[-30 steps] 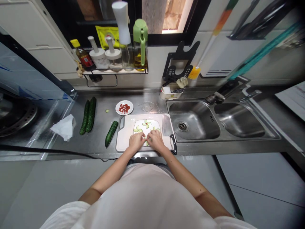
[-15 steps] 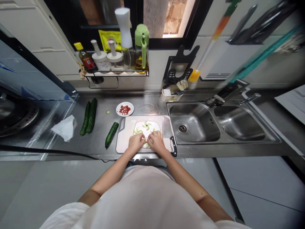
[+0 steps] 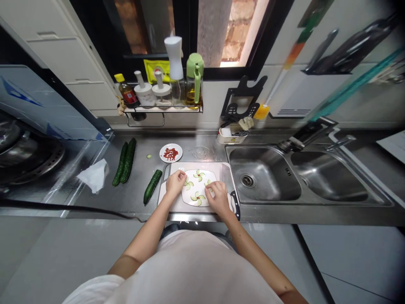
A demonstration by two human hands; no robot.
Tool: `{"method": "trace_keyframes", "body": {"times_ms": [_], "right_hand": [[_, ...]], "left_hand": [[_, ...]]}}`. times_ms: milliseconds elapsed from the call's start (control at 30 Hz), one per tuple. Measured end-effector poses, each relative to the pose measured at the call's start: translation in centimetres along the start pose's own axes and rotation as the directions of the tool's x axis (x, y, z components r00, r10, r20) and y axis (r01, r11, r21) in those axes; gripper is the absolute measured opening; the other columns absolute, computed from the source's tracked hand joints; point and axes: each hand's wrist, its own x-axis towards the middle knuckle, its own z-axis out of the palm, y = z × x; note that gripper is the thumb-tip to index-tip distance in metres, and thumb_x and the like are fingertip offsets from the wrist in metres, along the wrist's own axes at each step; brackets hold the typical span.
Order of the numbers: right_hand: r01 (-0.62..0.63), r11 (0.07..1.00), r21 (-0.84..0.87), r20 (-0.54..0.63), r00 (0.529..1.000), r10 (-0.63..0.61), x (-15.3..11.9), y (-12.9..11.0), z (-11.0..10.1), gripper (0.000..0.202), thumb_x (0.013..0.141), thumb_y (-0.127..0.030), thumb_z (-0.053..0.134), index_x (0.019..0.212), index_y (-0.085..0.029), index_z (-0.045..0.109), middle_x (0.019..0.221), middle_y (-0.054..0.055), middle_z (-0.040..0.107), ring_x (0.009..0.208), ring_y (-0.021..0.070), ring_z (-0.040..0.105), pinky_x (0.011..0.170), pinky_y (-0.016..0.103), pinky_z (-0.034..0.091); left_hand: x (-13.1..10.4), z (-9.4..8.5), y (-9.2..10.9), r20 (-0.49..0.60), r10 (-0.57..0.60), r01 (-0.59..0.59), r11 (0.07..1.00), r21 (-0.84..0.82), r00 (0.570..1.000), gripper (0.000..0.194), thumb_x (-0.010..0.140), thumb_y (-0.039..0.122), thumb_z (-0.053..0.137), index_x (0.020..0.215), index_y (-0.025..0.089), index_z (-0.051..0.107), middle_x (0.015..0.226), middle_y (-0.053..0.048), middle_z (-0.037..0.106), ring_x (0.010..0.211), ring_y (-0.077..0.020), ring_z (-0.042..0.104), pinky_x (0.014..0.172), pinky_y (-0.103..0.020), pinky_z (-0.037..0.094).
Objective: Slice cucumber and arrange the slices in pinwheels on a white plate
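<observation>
A white plate (image 3: 202,203) lies on a pale cutting board (image 3: 177,207), with several pinwheel flowers of green-edged cucumber slices and red centres on it. My left hand (image 3: 176,184) is at the plate's upper left edge, thumb and fingertips pinched together; anything between them is too small to make out. Over the plate's right side, my right hand (image 3: 218,196) has its fingers curved and thumb apart, partly covering the right-hand flower. A knife (image 3: 235,205) lies at the board's right edge, its black handle beside my right wrist. Behind the board, a small white dish (image 3: 162,153) holds chopped red bits.
A cut cucumber (image 3: 152,187) lies left of the board, and two whole cucumbers (image 3: 128,161) farther left near a crumpled white tissue (image 3: 93,175). On the right is a double steel sink (image 3: 265,173). Bottles and jars stand on a wall rack (image 3: 164,110).
Both hands have parted from the lower flower, uncovering it. My left hand moved up and left, my right hand toward the right flower. The whole view has shifted slightly.
</observation>
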Motion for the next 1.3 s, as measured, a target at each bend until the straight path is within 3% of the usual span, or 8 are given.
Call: {"method": "trace_keyframes", "body": {"times_ms": [267, 400, 500, 733, 1000, 1300], "right_hand": [[0.01, 1.0, 0.018, -0.031, 0.999, -0.01, 0.0, 0.6, -0.4, 0.011, 0.088, -0.023, 0.052, 0.082, -0.022, 0.061, 0.085, 0.005, 0.064, 0.091, 0.0225, 0.05, 0.087, 0.038, 0.038], [0.013, 1.0, 0.015, -0.037, 0.999, -0.012, -0.2, 0.9, -0.4, 0.011, 0.088, -0.023, 0.052, 0.082, -0.022, 0.061, 0.086, 0.004, 0.064, 0.09, 0.0221, 0.051, 0.087, 0.038, 0.038], [0.004, 1.0, 0.017, -0.035, 0.999, -0.003, -0.4, 1.0, -0.3, 0.012, 0.088, -0.023, 0.051, 0.082, -0.022, 0.061, 0.086, 0.005, 0.064, 0.09, 0.0221, 0.051, 0.087, 0.038, 0.038], [-0.022, 1.0, 0.018, -0.012, 1.0, 0.022, -0.4, 0.8, -0.4, 0.013, 0.088, -0.023, 0.05, 0.081, -0.022, 0.062, 0.086, 0.005, 0.063, 0.09, 0.0224, 0.051, 0.088, 0.039, 0.038], [-0.038, 0.999, 0.005, -0.011, 0.999, 0.038, -0.9, 1.0, -0.6, 0.015, 0.089, -0.023, 0.05, 0.08, -0.022, 0.061, 0.085, 0.005, 0.062, 0.089, 0.0222, 0.051, 0.086, 0.038, 0.038], [-0.043, 0.999, -0.007, -0.009, 0.999, 0.043, -1.3, 1.1, -0.8, 0.015, 0.09, -0.024, 0.05, 0.08, -0.022, 0.062, 0.086, 0.006, 0.061, 0.089, 0.0221, 0.05, 0.086, 0.037, 0.038]], "left_hand": [[7.1, -3.4, -3.2, -0.208, -0.238, 0.254, 0.966, 0.051, 0.949, 0.018, 0.085, 0.034, 0.056, 0.097, 0.027, 0.067, 0.091, -0.001, 0.072, 0.088, -0.02, 0.064, 0.074, -0.027, 0.042], [9.8, -4.6, -4.7, -0.211, -0.31, 0.341, 0.931, 0.127, 0.927, 0.02, 0.084, 0.033, 0.057, 0.099, 0.029, 0.068, 0.098, -0.005, 0.072, 0.096, -0.0237, 0.064, 0.078, -0.03, 0.045], [11.3, -4.7, -5.1, -0.184, -0.301, 0.337, 0.915, 0.219, 0.936, 0.02, 0.083, 0.033, 0.057, 0.097, 0.027, 0.07, 0.102, -0.008, 0.071, 0.1, -0.0262, 0.064, 0.08, -0.033, 0.046], [13.1, -3.9, -4.9, -0.068, -0.251, 0.258, 0.887, 0.384, 0.966, 0.021, 0.08, 0.031, 0.058, 0.095, 0.023, 0.071, 0.106, -0.013, 0.07, 0.104, -0.0296, 0.062, 0.083, -0.038, 0.044], [14.3, -3.1, -4.7, -0.019, -0.232, 0.214, 0.856, 0.471, 0.972, 0.026, 0.08, 0.03, 0.055, 0.1, 0.02, 0.069, 0.108, -0.016, 0.069, 0.104, -0.0308, 0.061, 0.089, -0.042, 0.038], [14.4, -2.5, -3.9, -0.083, -0.255, 0.262, 0.833, 0.487, 0.963, 0.028, 0.08, 0.026, 0.056, 0.101, 0.014, 0.069, 0.106, -0.02, 0.069, 0.098, -0.0286, 0.063, 0.09, -0.042, 0.033]]}}
